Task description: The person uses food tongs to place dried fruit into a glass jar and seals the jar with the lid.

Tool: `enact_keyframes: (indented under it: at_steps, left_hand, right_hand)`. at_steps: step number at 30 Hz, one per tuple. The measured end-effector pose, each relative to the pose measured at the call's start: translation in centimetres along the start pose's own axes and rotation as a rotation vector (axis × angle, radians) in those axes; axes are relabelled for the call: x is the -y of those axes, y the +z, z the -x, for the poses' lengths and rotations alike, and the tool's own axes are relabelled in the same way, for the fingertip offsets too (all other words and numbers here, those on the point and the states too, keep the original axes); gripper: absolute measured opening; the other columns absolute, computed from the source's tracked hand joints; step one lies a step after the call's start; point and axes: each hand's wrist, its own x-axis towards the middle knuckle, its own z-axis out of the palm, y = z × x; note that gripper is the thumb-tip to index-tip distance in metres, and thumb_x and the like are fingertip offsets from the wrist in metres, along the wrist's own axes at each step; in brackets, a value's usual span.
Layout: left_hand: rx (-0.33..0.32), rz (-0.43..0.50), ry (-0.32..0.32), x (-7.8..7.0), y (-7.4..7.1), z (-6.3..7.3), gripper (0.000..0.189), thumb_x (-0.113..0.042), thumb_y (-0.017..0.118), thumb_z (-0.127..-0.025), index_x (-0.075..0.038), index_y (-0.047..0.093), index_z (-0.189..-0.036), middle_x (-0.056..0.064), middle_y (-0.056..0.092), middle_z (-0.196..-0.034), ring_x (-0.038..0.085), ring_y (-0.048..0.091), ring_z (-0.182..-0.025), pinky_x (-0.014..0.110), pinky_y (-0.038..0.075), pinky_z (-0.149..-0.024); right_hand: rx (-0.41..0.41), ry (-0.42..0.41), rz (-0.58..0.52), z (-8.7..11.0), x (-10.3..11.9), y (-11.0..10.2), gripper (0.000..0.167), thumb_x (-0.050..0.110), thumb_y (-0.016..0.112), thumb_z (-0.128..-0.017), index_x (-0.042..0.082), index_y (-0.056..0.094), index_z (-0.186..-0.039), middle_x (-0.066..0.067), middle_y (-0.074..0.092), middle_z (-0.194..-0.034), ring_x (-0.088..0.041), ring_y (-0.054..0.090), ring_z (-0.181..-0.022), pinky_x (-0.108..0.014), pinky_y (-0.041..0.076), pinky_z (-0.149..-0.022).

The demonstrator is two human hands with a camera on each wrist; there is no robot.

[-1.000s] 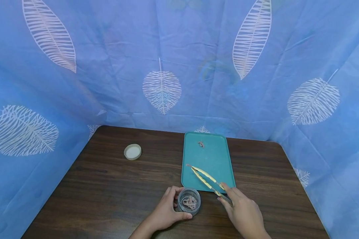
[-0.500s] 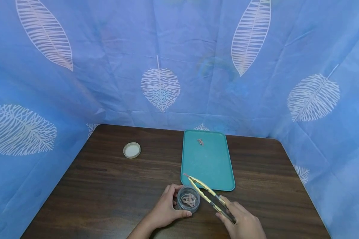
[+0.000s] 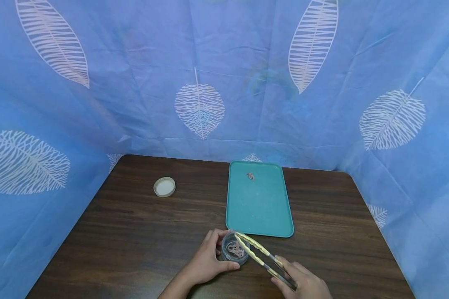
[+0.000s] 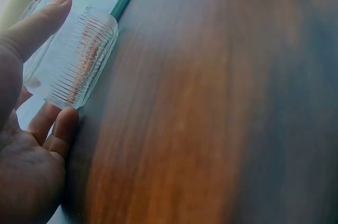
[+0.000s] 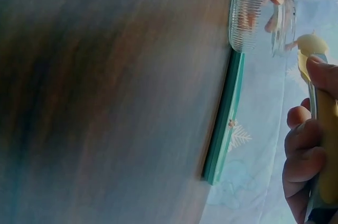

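Observation:
My left hand (image 3: 205,265) grips a small clear glass jar (image 3: 235,261) that stands upright on the table, thumb on the near side and fingers on the far side. Several pinkish, worm-like strips (image 3: 235,250) lie in the jar, which has a ribbed wall in the wrist views. My right hand (image 3: 304,280) holds food tongs (image 3: 260,246) with yellow, wavy-edged arms and metal handles. The tongs' tips hang over the jar's mouth with a small pink strip (image 5: 290,46) at them. Another pinkish strip (image 3: 250,176) lies at the tray's far end.
A teal rectangular tray (image 3: 260,207) lies just beyond the jar, on the dark wooden table (image 3: 134,241). Farther left rests a round lid (image 3: 164,187) with a white inside. Blue cloth with white leaf prints (image 3: 239,108) hangs behind and at both sides.
My right hand has brought the tongs, with the pink strip at their tips, from above the tray back towards me and over the jar. The left hand keeps its grip on the jar.

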Motion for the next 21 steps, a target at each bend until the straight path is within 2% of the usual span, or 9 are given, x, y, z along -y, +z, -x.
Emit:
enact_keyframes:
  at_steps: [3, 7, 11, 16, 21]
  left_hand:
    - [-0.004, -0.005, -0.003, 0.0, 0.0, 0.0, 0.085, -0.039, 0.098, -0.082, -0.02, 0.051, -0.15, 0.004, 0.054, -0.128, 0.007, 0.05, -0.106, 0.022, 0.048, -0.091]
    - [-0.008, -0.006, -0.009, 0.1, 0.0, -0.1, 0.085, -0.04, 0.097, -0.082, -0.019, 0.051, -0.15, 0.003, 0.054, -0.129, 0.008, 0.051, -0.106, 0.023, 0.049, -0.09]
    - [-0.012, -0.01, -0.01, 0.1, 0.0, -0.1, 0.085, -0.041, 0.097, -0.081, -0.018, 0.051, -0.149, 0.003, 0.054, -0.128, 0.007, 0.051, -0.105, 0.023, 0.049, -0.09]
    - [-0.008, -0.012, -0.011, 0.1, 0.0, 0.0, 0.086, -0.041, 0.097, -0.082, -0.017, 0.051, -0.149, 0.003, 0.055, -0.128, 0.007, 0.051, -0.105, 0.022, 0.049, -0.09]
    - [0.0, -0.007, -0.017, 0.2, 0.0, -0.1, 0.086, -0.042, 0.097, -0.082, -0.018, 0.05, -0.15, 0.004, 0.055, -0.131, 0.008, 0.051, -0.106, 0.023, 0.049, -0.09]
  right_hand:
    - [-0.002, -0.005, 0.003, 0.1, -0.2, 0.0, 0.064, 0.024, 0.107, -0.057, 0.025, 0.081, -0.115, 0.03, 0.044, -0.073, 0.016, 0.029, -0.063, -0.01, 0.029, -0.052]
    - [-0.021, -0.013, 0.022, 0.4, -0.4, 0.1, 0.065, 0.027, 0.107, -0.054, 0.024, 0.081, -0.113, 0.028, 0.05, -0.073, 0.017, 0.031, -0.061, -0.01, 0.029, -0.05]
    - [-0.009, 0.03, 0.034, 0.4, -0.6, -0.2, 0.066, 0.03, 0.107, -0.055, 0.024, 0.081, -0.115, 0.025, 0.053, -0.074, 0.015, 0.03, -0.06, -0.013, 0.03, -0.049]
    - [0.065, 0.152, 0.018, 0.2, -0.6, -0.8, 0.069, 0.034, 0.105, -0.062, 0.019, 0.079, -0.124, 0.016, 0.056, -0.08, 0.011, 0.03, -0.059, -0.018, 0.033, -0.05]
    - [0.193, 0.283, 0.02, -0.4, -0.5, -1.5, 0.081, 0.043, 0.102, -0.068, 0.009, 0.071, -0.135, 0.006, 0.061, -0.089, 0.006, 0.036, -0.059, -0.021, 0.036, -0.051]
